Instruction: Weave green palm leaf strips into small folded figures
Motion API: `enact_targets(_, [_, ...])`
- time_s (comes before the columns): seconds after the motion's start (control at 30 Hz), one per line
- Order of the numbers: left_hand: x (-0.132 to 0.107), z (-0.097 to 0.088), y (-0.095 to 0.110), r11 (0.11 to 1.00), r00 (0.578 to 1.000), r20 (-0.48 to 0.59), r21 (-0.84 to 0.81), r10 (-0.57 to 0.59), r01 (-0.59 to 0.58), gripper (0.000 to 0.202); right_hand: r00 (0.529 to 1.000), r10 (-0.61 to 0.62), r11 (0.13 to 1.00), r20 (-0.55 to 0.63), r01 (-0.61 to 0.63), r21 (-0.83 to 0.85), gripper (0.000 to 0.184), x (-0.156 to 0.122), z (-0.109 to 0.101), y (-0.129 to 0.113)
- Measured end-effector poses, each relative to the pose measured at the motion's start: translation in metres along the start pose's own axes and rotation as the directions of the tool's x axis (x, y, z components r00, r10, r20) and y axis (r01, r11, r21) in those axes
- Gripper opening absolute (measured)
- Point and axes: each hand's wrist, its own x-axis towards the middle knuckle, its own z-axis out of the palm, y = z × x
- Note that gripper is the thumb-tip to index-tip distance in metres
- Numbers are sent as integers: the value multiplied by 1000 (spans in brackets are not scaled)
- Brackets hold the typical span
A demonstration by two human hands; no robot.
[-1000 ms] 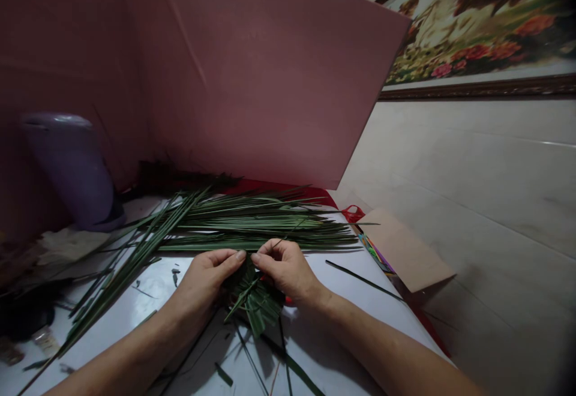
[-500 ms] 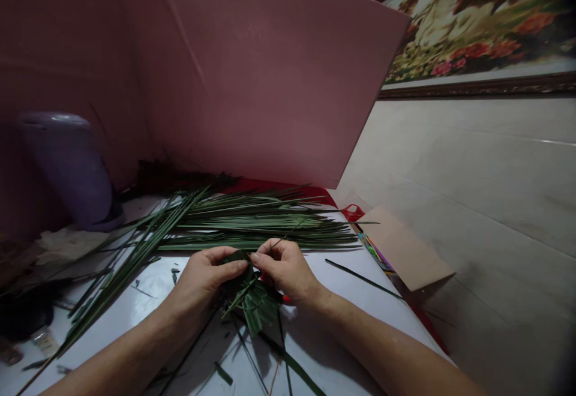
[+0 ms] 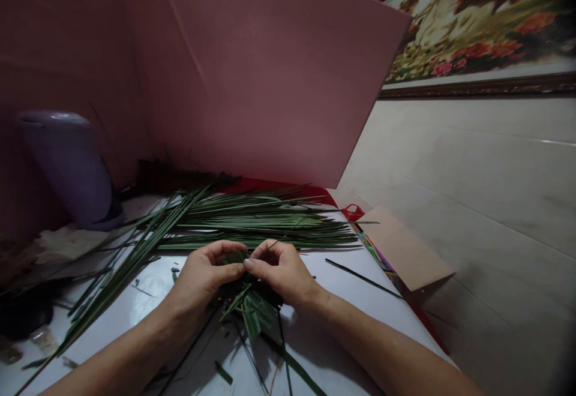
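Note:
Between my hands is a piece woven from green leaf strips point(image 3: 257, 311), with loose strip ends hanging below it. My left hand point(image 3: 207, 271) pinches its upper left part between thumb and fingers. From the other side, my right hand point(image 3: 279, 269) is closed in a pinch at the top of the weave, thumb against the fingertips. The two thumbs nearly meet there. A thin strip rises past the right fingers. The inner side of the weave is hidden by my fingers and shadow.
Beyond my hands, long green leaves point(image 3: 261, 222) lie in a pile across the white tabletop point(image 3: 148, 282). A single strip point(image 3: 362, 277) lies at right, leaf scraps point(image 3: 223, 373) nearer. A purple container point(image 3: 72, 168) stands at left, a pink panel point(image 3: 270, 84) behind, cardboard point(image 3: 407, 249) off the right edge.
My right hand has shifted slightly left, its thumb now closer to the left thumb. The woven piece has turned a little, and the red thing seen by the right palm is now hidden.

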Motion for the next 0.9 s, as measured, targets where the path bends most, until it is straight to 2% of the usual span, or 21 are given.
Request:
enact_targets(0.17, [-3, 0, 4, 1000, 998, -60, 17, 0, 1, 39, 999, -35, 989, -19, 32, -143, 18, -2, -1, 0])
enact_targets(0.3, [-3, -1, 4, 1000, 998, -56, 17, -2, 3, 39, 999, -37, 987, 3, 37, -154, 9, -3, 0, -3])
enact_targets(0.43, [-2, 0, 3, 999, 998, -70, 45, -11, 14, 39, 998, -58, 985, -6, 56, -163, 11, -3, 0, -4])
enact_targets(0.6, [-1, -1, 2, 999, 998, -66, 48, -15, 19, 39, 994, -105, 959, -13, 97, -266, 11, -4, 0, -6])
enact_targets(0.9, [-2, -1, 3, 1000, 999, -50, 22, 4, -3, 40, 998, -62, 971, 0, 61, -229, 9, -5, 0, -8])
